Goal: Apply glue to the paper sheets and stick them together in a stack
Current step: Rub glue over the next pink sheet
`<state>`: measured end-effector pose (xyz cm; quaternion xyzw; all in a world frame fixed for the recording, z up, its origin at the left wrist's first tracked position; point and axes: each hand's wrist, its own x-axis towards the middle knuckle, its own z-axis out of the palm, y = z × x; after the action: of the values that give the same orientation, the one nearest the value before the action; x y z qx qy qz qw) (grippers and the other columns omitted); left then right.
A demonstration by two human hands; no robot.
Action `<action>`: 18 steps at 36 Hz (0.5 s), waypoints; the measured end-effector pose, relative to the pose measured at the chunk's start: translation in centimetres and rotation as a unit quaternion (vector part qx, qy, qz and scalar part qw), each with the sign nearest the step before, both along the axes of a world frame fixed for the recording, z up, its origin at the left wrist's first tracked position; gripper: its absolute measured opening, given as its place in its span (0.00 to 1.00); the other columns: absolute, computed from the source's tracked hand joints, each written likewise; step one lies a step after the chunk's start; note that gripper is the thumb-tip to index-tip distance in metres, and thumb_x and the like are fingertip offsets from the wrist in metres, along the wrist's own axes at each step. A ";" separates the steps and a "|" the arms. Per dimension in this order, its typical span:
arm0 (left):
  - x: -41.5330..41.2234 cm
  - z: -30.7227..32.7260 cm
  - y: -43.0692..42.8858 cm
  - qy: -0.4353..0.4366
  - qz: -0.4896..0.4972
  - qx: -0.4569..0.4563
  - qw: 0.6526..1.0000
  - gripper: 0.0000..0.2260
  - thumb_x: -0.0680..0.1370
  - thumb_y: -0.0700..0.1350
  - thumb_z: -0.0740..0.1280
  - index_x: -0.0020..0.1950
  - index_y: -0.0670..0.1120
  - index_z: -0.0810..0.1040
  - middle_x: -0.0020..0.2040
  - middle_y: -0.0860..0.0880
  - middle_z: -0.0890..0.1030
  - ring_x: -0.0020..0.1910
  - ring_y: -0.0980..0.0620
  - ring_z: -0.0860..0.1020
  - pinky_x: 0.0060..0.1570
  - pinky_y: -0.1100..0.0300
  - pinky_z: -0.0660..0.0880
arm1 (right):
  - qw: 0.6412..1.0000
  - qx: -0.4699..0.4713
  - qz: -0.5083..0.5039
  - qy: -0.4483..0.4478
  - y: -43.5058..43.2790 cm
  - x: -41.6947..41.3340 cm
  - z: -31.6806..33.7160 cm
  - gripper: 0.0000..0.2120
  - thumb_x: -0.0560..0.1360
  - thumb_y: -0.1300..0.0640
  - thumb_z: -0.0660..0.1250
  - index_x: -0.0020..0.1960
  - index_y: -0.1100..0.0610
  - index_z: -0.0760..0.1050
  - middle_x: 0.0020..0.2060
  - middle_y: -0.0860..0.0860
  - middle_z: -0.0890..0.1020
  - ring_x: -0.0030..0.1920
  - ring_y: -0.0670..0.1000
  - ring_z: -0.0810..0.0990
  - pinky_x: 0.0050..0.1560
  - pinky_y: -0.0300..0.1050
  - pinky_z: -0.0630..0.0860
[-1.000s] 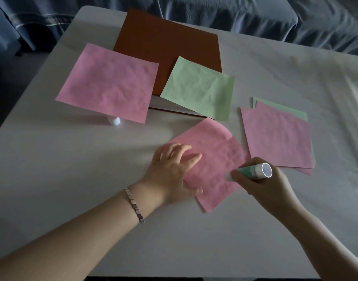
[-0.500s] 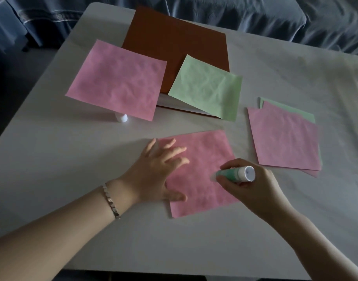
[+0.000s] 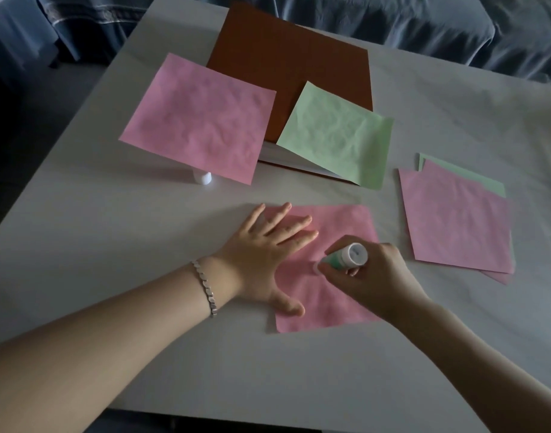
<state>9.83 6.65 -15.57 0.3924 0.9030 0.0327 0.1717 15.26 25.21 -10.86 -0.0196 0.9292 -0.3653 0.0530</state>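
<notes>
Head view: left hand (image 3: pixel 268 245) pins the near pink sheet (image 3: pixel 339 220) while the right hand (image 3: pixel 371 276) works the glue stick (image 3: pixel 346 257) on it.
Left fingers are spread wide and flat on the sheet's left part; the right hand is wrapped round the stick, tip down at mid-sheet. The sheet looks thin, light and crinkled, likely to skid or ruck under the stick, so hold it by flat pressure near the glued patch and lift it by a corner. The stack (image 3: pixel 455 223) of pink on green lies just right of it. The table (image 3: pixel 143 229) is pale, smooth, probably slick. On the far side lie brown card (image 3: pixel 283 57), a green sheet (image 3: pixel 336 135) and a pink sheet (image 3: pixel 199 117) over a small white cap (image 3: pixel 202 178). Blue fabric (image 3: pixel 455 23) lies beyond; the light is dim.
</notes>
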 end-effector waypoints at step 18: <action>0.0 1.1 0.4 -0.056 0.016 -0.038 0.998 0.50 0.65 0.76 0.59 0.74 0.59 0.33 0.72 0.56 0.28 0.67 0.44 0.22 0.66 0.40 0.27 | 0.997 0.031 0.071 -0.025 0.9 1.5 -0.1 0.04 0.67 0.53 0.73 0.38 0.50 0.79 0.31 0.47 0.81 0.31 0.46 0.79 0.33 0.48 0.76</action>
<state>9.87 7.05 -14.44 0.3688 0.8987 0.0232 0.2361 16.76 26.11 -11.01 -0.0753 0.9348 -0.3316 0.1024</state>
